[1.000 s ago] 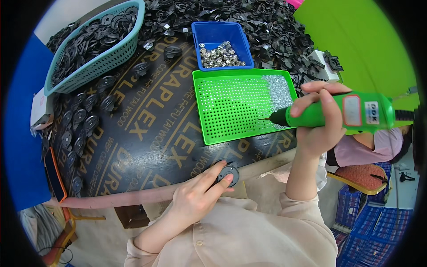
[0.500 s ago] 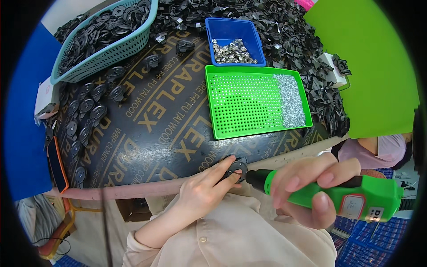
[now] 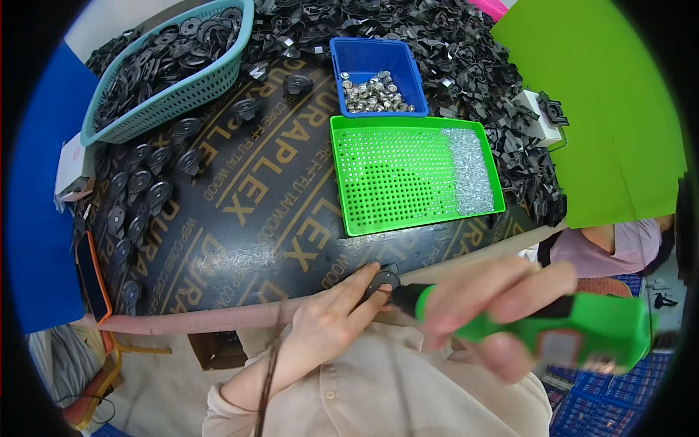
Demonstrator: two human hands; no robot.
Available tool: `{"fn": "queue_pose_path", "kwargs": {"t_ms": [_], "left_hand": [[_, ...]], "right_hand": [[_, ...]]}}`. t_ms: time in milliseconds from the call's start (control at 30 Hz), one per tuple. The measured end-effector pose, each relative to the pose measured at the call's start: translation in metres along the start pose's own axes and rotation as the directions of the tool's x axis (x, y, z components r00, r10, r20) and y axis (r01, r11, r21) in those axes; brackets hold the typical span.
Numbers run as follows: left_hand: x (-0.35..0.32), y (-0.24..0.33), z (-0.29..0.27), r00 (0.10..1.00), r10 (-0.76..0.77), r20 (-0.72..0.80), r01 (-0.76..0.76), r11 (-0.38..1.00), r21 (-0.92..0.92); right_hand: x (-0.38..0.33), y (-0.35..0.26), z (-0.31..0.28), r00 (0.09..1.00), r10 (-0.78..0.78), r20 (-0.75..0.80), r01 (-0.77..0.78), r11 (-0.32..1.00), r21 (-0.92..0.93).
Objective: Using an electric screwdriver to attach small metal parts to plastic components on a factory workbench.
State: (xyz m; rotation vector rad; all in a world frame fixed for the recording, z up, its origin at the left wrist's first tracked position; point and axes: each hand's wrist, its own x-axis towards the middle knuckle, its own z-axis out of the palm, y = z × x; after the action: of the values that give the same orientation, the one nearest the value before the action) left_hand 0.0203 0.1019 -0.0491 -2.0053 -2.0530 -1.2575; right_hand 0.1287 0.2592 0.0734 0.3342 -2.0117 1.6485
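Before us we see a dark table (image 3: pixel 240 280), and on it a green tray (image 3: pixel 393 191). Next is a green power screwdriver (image 3: pixel 615 335), with the blurred fingers of our right hand (image 3: pixel 502 291) curled around it. Our left hand (image 3: pixel 324 325) pinches, between thumb and fingers, a round black part (image 3: pixel 381 281) at the table's near edge; we cannot tell if the screwdriver touches it. The smallest, silvery pieces (image 3: pixel 472 175), fill the tray's right side.

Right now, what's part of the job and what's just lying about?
Part of the job:
disc, in the left hand
driver, in the right hand
silver bits in the green tray, likely
basket of black parts, probably

Lying about, apparently:
phone, far left
white box beyond the phone
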Motion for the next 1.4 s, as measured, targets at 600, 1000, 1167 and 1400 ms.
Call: {"fn": "queue_pose_path", "kwargs": {"t_ms": [600,1000,1167,1400], "left_hand": [[-0.003,-0.003,0.010,0.995,0.003,-0.100,-0.003,1.000,-0.005],[-0.001,0.000,0.007,0.996,-0.016,-0.084,0.014,1.000,-0.019],[-0.001,0.002,0.008,0.993,-0.058,-0.101,0.052,0.997,-0.059],[0.000,0.002,0.008,0.994,-0.044,-0.102,0.039,0.998,-0.046]], "right_hand": [[0.036,0.068,-0.071,0.727,-0.255,-0.637,-0.017,0.921,-0.388],[0.036,0.071,-0.071,0.722,-0.252,-0.644,-0.017,0.925,-0.380],[0.027,0.061,-0.070,0.719,-0.361,-0.594,0.003,0.857,-0.516],[-0.026,-0.012,-0.010,0.897,-0.167,-0.410,0.206,0.977,0.051]]}}
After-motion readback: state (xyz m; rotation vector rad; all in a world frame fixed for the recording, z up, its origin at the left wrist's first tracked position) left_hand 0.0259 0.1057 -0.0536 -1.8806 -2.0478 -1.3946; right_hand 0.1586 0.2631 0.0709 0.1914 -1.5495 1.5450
